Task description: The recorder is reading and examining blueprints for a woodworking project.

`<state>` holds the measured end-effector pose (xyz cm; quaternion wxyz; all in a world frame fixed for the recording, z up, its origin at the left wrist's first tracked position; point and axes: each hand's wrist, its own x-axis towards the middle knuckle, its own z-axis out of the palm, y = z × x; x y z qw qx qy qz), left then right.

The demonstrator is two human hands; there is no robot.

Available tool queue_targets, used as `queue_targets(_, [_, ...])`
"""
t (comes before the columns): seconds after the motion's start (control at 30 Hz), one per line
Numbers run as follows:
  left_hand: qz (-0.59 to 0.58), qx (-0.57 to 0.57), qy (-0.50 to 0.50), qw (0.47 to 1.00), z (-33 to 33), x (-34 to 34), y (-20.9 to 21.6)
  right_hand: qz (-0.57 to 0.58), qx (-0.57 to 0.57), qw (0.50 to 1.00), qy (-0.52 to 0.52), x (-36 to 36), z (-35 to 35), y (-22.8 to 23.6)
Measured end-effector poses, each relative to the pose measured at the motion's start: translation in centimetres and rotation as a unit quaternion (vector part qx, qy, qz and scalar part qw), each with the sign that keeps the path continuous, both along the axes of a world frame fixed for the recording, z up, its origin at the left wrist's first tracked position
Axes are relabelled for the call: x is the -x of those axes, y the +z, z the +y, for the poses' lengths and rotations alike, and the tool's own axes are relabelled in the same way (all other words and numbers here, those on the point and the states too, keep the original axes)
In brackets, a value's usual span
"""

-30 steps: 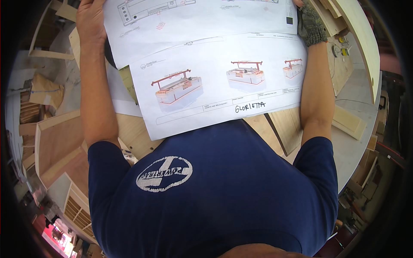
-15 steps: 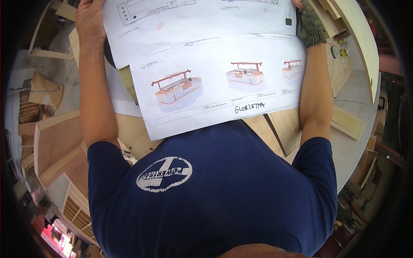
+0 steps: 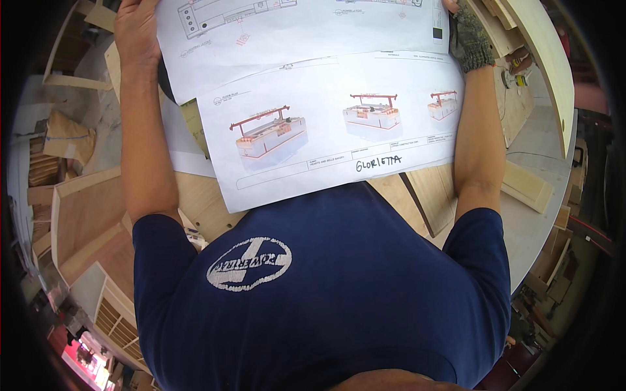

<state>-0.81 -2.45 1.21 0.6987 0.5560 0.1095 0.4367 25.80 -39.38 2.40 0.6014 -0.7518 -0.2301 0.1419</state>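
Two overlapping sheets of printed plans (image 3: 313, 72) are held up in front of my chest. The lower sheet (image 3: 326, 146) carries coloured drawings of a counter with a red frame over it; the upper one shows line plans. At the upper left, my bare left hand (image 3: 137, 36) is closed on the sheets' edge, its fingertips cut off by the frame. My right hand (image 3: 471, 42), in a dark knitted fingerless glove, grips the right edge near the top. Part of its fingers is out of frame.
Wooden boards (image 3: 427, 195) lie on the grey table (image 3: 521, 238) beneath the papers. A curved pale wood panel (image 3: 551, 65) rises at the far right. To the left stand an open plywood box (image 3: 91, 221) and a slatted wooden piece (image 3: 117, 319). A brown paper bag (image 3: 68, 137) sits beyond.
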Motion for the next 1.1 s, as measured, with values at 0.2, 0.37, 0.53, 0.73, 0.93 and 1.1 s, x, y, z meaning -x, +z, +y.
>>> queue_targets(0.2, [0.002,0.01,0.008,1.0,-0.3,-0.2,0.3,0.096,-0.055,0.993,0.034,-0.8,-0.3,-0.5])
queue_targets(0.37, [0.015,0.008,0.019,1.0,-0.6,0.0,0.4,0.02,-0.031,0.998,0.049,-0.2,-0.2,-0.2])
queue_targets(0.53, [0.021,0.003,0.022,1.0,-0.8,0.1,0.6,-0.156,0.146,0.974,-0.073,1.0,0.1,0.6])
queue_targets(0.73, [0.015,-0.003,0.015,1.0,-0.5,-0.1,0.4,-0.29,0.123,0.945,-0.091,0.3,-0.3,-0.3])
queue_targets(0.93, [0.004,0.0,0.007,1.0,-0.3,-0.1,0.0,-0.184,0.098,0.977,-0.055,1.4,0.4,0.4])
queue_targets(1.1, [-0.011,0.003,-0.011,1.0,-0.1,-0.2,-0.1,-0.108,0.032,0.993,-0.023,0.5,0.1,0.1])
